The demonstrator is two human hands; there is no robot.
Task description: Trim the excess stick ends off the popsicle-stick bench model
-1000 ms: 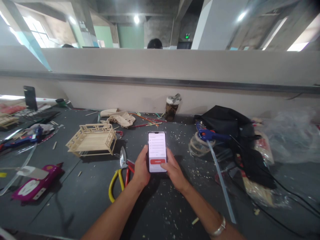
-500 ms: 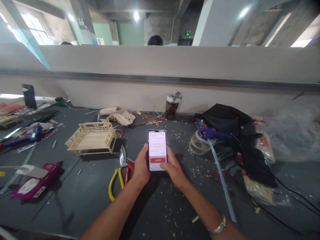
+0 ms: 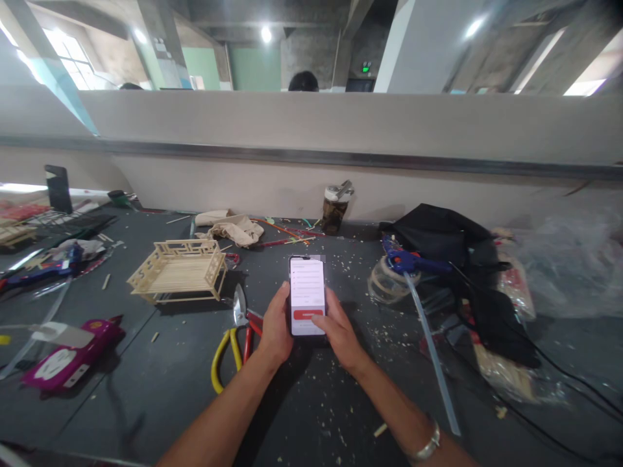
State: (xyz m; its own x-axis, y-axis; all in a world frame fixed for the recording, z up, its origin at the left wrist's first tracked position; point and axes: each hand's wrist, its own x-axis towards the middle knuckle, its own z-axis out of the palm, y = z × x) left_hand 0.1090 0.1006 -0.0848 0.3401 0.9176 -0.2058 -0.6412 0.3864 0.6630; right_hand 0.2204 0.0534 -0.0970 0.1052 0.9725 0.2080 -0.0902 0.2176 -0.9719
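Observation:
A smartphone [image 3: 306, 285] with a lit white screen and a red button stands between my two hands over the dark table. My left hand [image 3: 277, 324] grips its left edge. On the other side, my right hand [image 3: 343, 327] holds the right edge, its thumb over the screen at the red button. Scissors-like shears [image 3: 239, 331] with a yellow and a red handle lie just left of my left hand, partly hidden by it. Farther left sits a small wooden stick model [image 3: 179, 269] shaped like a railed bed.
A purple power strip [image 3: 73, 357] lies at left. Beige gloves [image 3: 228, 227] and a lidded cup [image 3: 335, 207] are by the partition. At right, a blue glue gun [image 3: 413, 261] with a clear glue stick rests on a tape roll [image 3: 382, 282], near a black bag [image 3: 438, 230] and cables.
My right thumb has moved slightly up the screen onto the red button. Both hands keep the phone in nearly the same place.

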